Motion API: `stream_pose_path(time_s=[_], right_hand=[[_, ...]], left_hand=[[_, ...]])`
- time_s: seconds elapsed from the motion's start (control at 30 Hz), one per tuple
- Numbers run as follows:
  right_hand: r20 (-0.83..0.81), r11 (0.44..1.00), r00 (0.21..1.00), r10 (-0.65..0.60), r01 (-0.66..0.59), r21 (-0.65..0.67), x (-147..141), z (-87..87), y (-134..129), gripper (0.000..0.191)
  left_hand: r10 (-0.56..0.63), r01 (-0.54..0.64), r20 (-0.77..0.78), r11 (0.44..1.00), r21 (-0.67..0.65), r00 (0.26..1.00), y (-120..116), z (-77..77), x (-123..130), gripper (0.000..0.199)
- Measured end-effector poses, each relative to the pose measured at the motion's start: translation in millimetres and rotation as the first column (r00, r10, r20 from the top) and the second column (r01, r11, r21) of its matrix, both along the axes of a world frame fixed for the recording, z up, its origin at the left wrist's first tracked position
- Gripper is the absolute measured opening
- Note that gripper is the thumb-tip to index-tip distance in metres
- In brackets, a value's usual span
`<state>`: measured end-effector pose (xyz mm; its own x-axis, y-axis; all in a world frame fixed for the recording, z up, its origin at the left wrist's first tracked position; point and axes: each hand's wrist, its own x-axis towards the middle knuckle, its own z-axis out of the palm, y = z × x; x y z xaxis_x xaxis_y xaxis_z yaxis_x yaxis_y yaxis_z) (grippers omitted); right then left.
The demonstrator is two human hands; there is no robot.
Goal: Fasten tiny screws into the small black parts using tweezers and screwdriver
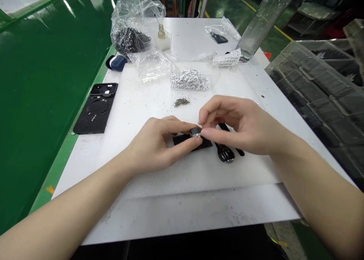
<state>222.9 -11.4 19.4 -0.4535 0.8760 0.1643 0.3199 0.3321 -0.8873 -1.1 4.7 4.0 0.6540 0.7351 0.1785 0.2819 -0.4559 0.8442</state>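
Between the thumb and fingers of my left hand point(162, 140) is a small round black part point(195, 131) with a pale metallic lower side. Its hold is just above a flat black piece point(204, 145) lying on the white sheet. My right hand point(237, 123) is beside it, thumb tip at the part's right side and fingers curled above; whether it pinches something tiny I cannot make out. Below the right hand lie a glossy black rounded tool point(225, 153) and a thin black strip point(240, 152), both partly hidden.
A pile of tiny metal bits point(182, 102) lies ahead, before a clear tray point(190, 88) of small white pieces. A phone point(95, 109) is at left. Behind stand plastic bags point(127, 10), a needle-topped bottle point(161, 32) and a clear tube point(264, 25). Stacked bins point(321, 82) flank the right.
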Motion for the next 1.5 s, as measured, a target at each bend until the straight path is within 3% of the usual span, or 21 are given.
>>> stream_pose_path(time_s=[0.1,0.17,0.27,0.33,0.43,0.53,0.57,0.63,0.7,0.77,0.87,0.97,1.07,1.13,1.5], right_hand=[[0.137,0.984,0.979,-0.154,0.138,0.116,14.5,3.8,3.9,0.007],[0.366,0.959,0.893,-0.261,0.198,0.201,21.3,3.6,4.4,0.014],[0.635,0.961,0.724,-0.268,0.155,0.229,23.8,-0.5,2.9,0.026],[0.676,0.965,0.692,-0.254,0.136,0.223,22.9,-2.8,2.1,0.032],[0.570,0.964,0.781,-0.257,0.161,0.213,25.2,-0.5,4.1,0.032],[0.159,0.924,0.917,-0.366,0.339,0.174,30.4,8.7,11.0,0.018],[-0.024,0.905,0.914,-0.405,0.404,0.135,30.6,12.2,13.9,0.013],[-0.311,0.895,0.850,-0.426,0.445,-0.011,26.5,17.6,19.6,0.030],[-0.400,0.909,0.816,-0.416,0.386,-0.159,16.4,18.4,24.3,0.053],[-0.413,0.896,0.800,-0.434,0.335,-0.292,3.0,12.9,27.7,0.053],[-0.334,0.859,0.802,-0.495,0.393,-0.328,-15.5,-4.2,30.1,0.020],[-0.205,0.863,0.839,-0.503,0.476,-0.168,-25.8,-20.1,28.7,0.019],[-0.042,0.900,0.903,-0.428,0.430,0.068,-29.8,-26.7,25.4,0.020],[0.047,0.909,0.915,-0.400,0.390,0.148,-31.2,-27.9,23.8,0.019],[0.091,0.868,0.866,-0.492,0.480,0.125,-35.3,-32.1,26.1,0.012]], left_hand=[[-0.003,0.002,-0.018,1.000,-0.023,1.000,-0.6,-0.8,-0.4,0.019],[-0.004,0.003,-0.033,1.000,-0.026,0.999,-1.4,-0.4,-0.8,0.020],[0.011,-0.012,-0.034,1.000,-0.028,0.999,-2.5,0.1,-1.1,0.019],[0.004,-0.005,-0.025,1.000,-0.024,1.000,-3.0,-0.5,-0.9,0.019],[0.006,-0.006,0.017,1.000,-0.019,1.000,-3.6,-2.6,0.0,0.018],[0.002,-0.001,0.068,1.000,-0.021,0.998,-4.0,-3.5,0.7,0.016],[-0.010,0.011,0.074,1.000,-0.023,0.997,-3.9,-3.2,0.7,0.016],[-0.037,0.039,0.069,0.999,-0.030,0.997,-3.4,-1.8,0.1,0.017],[-0.057,0.059,0.058,0.997,-0.040,0.997,-2.5,-0.3,-0.8,0.018],[-0.064,0.066,0.064,0.997,-0.037,0.996,-1.5,0.4,-1.5,0.018],[-0.077,0.077,0.096,0.997,0.003,0.992,0.0,-0.6,-1.5,0.017],[-0.101,0.098,0.119,0.995,0.027,0.988,1.5,-2.1,-0.7,0.017],[-0.113,0.111,0.144,0.994,0.020,0.983,2.4,-2.9,0.1,0.016],[-0.112,0.111,0.155,0.994,0.015,0.982,2.3,-3.1,0.1,0.013],[-0.125,0.131,0.123,0.990,-0.047,0.985,4.7,0.5,0.1,0.008]])
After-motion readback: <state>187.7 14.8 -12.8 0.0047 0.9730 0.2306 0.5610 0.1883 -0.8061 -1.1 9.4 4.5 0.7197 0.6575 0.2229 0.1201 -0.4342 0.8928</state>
